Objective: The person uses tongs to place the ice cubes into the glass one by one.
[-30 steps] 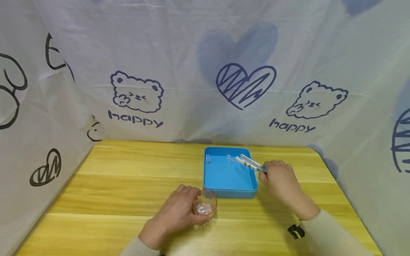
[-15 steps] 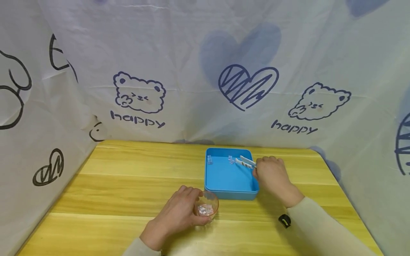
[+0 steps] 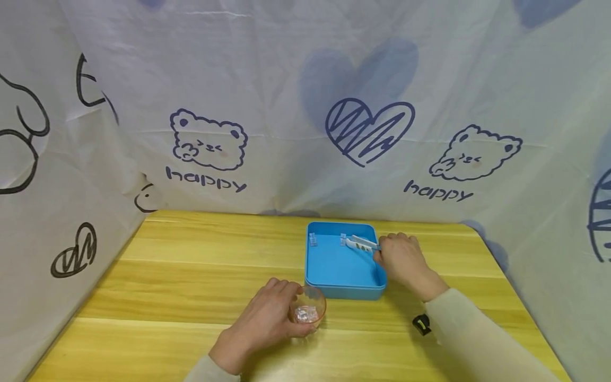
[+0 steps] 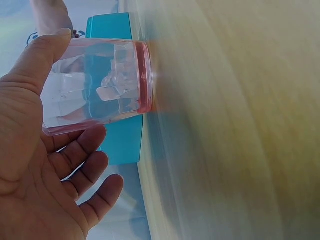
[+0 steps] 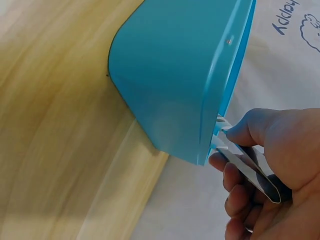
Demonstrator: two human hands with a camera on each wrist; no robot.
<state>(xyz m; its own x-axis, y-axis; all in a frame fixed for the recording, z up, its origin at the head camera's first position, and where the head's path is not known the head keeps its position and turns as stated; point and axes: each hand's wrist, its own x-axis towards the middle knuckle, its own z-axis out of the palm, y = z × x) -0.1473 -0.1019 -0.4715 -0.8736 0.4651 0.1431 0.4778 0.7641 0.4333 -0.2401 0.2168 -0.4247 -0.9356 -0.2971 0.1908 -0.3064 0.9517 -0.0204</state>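
Note:
My left hand (image 3: 269, 317) holds a clear cup (image 4: 67, 95) with a pinkish base, thumb on one side and fingers on the other. The cup stands on the table with several clear ice-like cubes (image 3: 305, 314) inside. My right hand (image 3: 403, 260) pinches a pair of tongs (image 3: 360, 244), white with dark marks, over the right wall of a blue box (image 3: 341, 292). The tongs' tips are right at a pair of clear cubes (image 3: 343, 240) inside the box. More clear cubes (image 3: 312, 240) lie against the box's left wall. In the right wrist view the box wall hides the tips.
The box stands near the back of the yellow wood-grain table (image 3: 191, 265). White cloth (image 3: 281, 106) printed with bears and hearts hangs behind and along the sides. A small black object (image 3: 421, 324) shows beside the right sleeve.
My right hand has moved left and a little up, carrying the tongs' tips closer to the cubes, and the gap between the tips has narrowed. The left hand stays at the cup.

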